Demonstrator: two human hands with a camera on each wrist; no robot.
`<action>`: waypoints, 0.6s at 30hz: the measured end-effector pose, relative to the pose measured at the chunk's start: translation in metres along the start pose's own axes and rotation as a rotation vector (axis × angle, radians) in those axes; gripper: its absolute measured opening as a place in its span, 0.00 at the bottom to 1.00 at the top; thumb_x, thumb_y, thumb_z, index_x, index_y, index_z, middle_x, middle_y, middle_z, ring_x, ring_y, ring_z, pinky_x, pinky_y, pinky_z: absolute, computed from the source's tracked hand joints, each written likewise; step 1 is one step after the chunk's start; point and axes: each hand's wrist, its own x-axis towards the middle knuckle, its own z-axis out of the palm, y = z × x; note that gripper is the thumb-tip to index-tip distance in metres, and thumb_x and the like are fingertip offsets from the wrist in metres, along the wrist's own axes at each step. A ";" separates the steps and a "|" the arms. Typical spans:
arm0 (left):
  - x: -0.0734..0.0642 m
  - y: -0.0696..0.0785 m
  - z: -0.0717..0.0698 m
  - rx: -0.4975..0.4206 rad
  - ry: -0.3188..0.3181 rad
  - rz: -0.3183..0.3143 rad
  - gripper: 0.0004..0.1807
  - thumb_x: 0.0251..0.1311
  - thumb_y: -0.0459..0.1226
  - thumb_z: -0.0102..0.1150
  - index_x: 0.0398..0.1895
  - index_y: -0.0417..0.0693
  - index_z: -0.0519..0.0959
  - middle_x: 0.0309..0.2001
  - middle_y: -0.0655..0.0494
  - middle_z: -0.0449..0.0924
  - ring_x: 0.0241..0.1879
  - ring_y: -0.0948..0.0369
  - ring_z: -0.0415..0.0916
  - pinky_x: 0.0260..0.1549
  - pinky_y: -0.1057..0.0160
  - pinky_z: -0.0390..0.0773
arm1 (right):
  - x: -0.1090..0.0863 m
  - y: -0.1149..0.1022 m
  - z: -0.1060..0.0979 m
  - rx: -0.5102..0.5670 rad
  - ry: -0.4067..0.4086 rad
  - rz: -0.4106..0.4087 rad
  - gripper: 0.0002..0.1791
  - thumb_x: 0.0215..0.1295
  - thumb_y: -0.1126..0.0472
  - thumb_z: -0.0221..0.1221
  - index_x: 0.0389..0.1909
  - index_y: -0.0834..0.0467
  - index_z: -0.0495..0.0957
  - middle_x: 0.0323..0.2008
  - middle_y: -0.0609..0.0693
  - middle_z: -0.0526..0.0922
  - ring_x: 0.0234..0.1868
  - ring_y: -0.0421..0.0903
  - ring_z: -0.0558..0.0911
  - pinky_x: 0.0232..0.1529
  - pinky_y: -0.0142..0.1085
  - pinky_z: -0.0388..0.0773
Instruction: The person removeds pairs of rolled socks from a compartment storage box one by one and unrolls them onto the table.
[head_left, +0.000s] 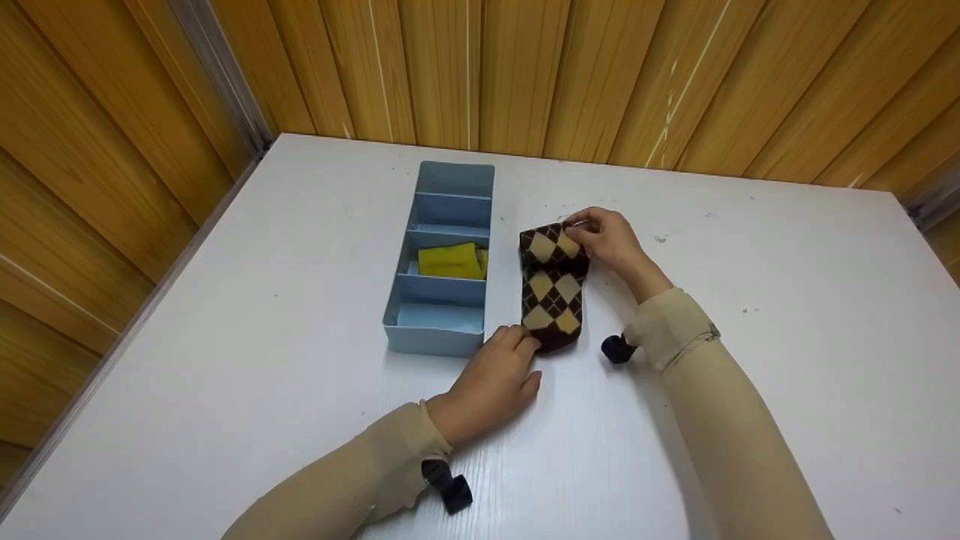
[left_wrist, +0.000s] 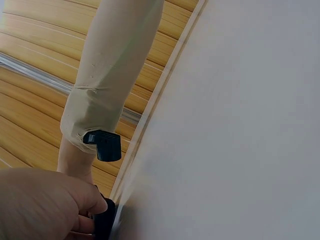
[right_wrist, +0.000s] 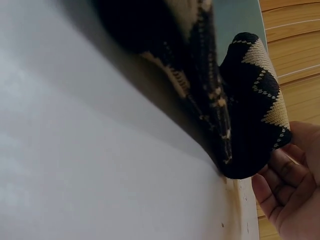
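Dark brown and tan knit is making up the argyle sock (head_left: pixel 552 300), which is lying lengthwise just right of the middle of the frame. My right hand (head_left: pixel 613 241) is pinching its upper right corner between thumb and fingers, while the fingertips of my left hand (head_left: pixel 491 381) are touching its lower left corner, the thumb standing apart. I am judging it light and soft, with little about it that is fragile or slippery; the right wrist view is showing it bending in a rounded fold, so holding it at one spot will probably let the rest sag. I am reckoning that the corners and folded edges are offering the best hold, layers taken together. Just left of it, a blue divided tray (head_left: pixel 435 342) is standing, a yellow cloth (head_left: pixel 448 261) lying in its third compartment from the top. The white table (head_left: pixel 262 337) is spreading beneath, with wooden panelling (head_left: pixel 517 75) running across the top.
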 end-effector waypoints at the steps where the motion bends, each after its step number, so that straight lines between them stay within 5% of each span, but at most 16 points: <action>1: -0.001 0.000 0.001 -0.002 -0.003 -0.001 0.16 0.59 0.40 0.60 0.46 0.39 0.78 0.45 0.49 0.76 0.46 0.55 0.72 0.51 0.62 0.75 | -0.001 0.001 0.000 0.020 0.001 0.004 0.15 0.69 0.59 0.56 0.51 0.64 0.76 0.28 0.42 0.75 0.25 0.36 0.69 0.26 0.26 0.68; 9: -0.003 0.003 0.003 -0.005 -0.040 -0.012 0.17 0.60 0.41 0.59 0.48 0.39 0.78 0.47 0.49 0.76 0.48 0.55 0.72 0.53 0.61 0.75 | -0.006 0.007 0.003 -0.023 0.027 -0.002 0.16 0.69 0.57 0.56 0.51 0.62 0.77 0.35 0.49 0.79 0.30 0.38 0.72 0.31 0.27 0.69; 18: 0.001 0.000 -0.002 -0.032 -0.053 -0.037 0.18 0.61 0.40 0.58 0.49 0.39 0.77 0.48 0.48 0.76 0.49 0.55 0.72 0.54 0.60 0.74 | -0.014 -0.002 0.002 -0.172 0.141 -0.145 0.21 0.72 0.50 0.50 0.56 0.60 0.76 0.54 0.59 0.79 0.54 0.54 0.77 0.57 0.47 0.72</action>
